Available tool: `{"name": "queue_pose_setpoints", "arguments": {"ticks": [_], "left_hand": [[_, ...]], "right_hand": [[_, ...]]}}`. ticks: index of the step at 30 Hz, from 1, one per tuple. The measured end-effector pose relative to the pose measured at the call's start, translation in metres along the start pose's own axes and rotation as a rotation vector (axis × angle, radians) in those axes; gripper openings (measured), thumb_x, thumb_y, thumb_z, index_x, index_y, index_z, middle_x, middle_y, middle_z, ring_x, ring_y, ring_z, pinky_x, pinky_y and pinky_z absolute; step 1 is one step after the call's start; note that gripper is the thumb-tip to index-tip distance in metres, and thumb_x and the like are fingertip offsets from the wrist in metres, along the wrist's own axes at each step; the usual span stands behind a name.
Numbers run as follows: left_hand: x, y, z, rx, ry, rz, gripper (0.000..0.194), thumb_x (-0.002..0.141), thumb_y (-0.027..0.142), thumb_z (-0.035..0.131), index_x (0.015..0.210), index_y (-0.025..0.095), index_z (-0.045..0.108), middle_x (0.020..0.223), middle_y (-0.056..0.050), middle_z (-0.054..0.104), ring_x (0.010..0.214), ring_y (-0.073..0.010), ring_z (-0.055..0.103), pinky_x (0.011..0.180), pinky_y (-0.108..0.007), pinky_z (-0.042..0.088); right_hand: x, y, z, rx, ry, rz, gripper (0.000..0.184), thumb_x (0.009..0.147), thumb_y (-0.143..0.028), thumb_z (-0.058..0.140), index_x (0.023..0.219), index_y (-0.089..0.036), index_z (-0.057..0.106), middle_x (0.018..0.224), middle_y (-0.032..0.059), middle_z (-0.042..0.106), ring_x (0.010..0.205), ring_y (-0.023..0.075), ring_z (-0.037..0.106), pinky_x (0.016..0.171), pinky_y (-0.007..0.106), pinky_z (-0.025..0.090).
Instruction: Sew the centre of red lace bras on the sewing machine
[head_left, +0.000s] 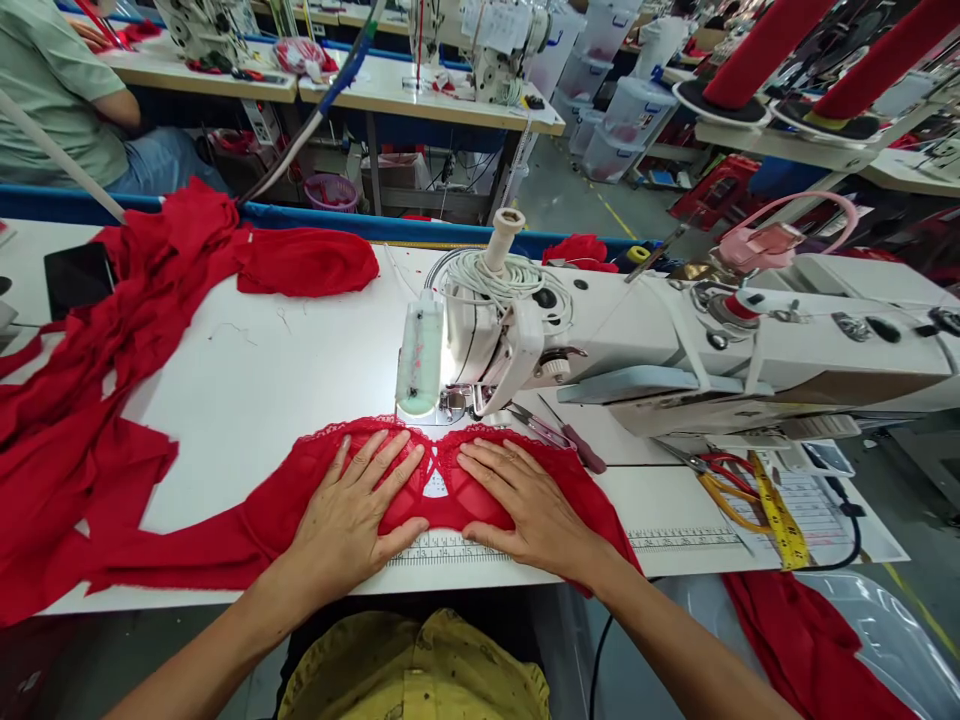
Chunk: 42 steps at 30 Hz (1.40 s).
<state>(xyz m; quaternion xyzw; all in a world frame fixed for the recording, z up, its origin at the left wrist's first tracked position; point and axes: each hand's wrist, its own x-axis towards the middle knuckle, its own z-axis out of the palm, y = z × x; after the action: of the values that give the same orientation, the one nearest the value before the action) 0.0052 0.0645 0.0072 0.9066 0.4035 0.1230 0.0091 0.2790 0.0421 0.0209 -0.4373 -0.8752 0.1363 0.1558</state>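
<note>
A red lace bra [450, 512] lies spread on the white sewing table, just in front of the sewing machine [480, 350]. My left hand [352, 505] rests flat on its left cup, fingers apart and pointing toward the machine. On the right cup lies my right hand [517, 495], also flat with the fingers stretched out. Between the two hands, crossed straps and a small gap show at the bra's centre. The needle area sits beyond the lace edge, behind a pale green guard [420, 358]. The bra's left band runs into a heap of red fabric [90, 430].
Tweezers and a seam ripper-like tool [581, 445] lie beside the machine. Scissors [724, 470] and a yellow tape measure [780, 515] rest on papers at the right. A black phone [79, 278] lies at the left. Below right stands a clear plastic bin [892, 610]. Another person sits at far left.
</note>
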Motion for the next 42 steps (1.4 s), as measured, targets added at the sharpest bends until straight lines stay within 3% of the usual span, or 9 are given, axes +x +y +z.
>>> {"name": "queue_pose_setpoints", "arguments": {"ticks": [28,42], "left_hand": [[0.0012,-0.003,0.001,0.035,-0.004,0.016,0.074,0.096,0.06,0.047,0.156,0.021,0.031,0.158,-0.009,0.041,0.143,-0.0326,0.038,0.118,-0.055,0.025],[0.0015,-0.0017,0.0007,0.017,0.016,0.002,0.073,0.096,0.06,0.046,0.157,0.023,0.03,0.157,-0.008,0.043,0.143,-0.0313,0.04,0.121,-0.053,0.023]], "right_hand": [[0.0013,-0.0018,-0.004,0.031,-0.015,0.044,0.074,0.091,-0.054,0.066,0.151,-0.018,0.042,0.151,0.0128,0.049,0.144,0.0263,0.04,0.121,0.049,0.029],[0.0017,-0.0019,-0.0042,0.012,-0.034,0.046,0.074,0.091,-0.055,0.064,0.151,-0.018,0.042,0.152,0.0129,0.048,0.144,0.0271,0.04,0.122,0.05,0.029]]}}
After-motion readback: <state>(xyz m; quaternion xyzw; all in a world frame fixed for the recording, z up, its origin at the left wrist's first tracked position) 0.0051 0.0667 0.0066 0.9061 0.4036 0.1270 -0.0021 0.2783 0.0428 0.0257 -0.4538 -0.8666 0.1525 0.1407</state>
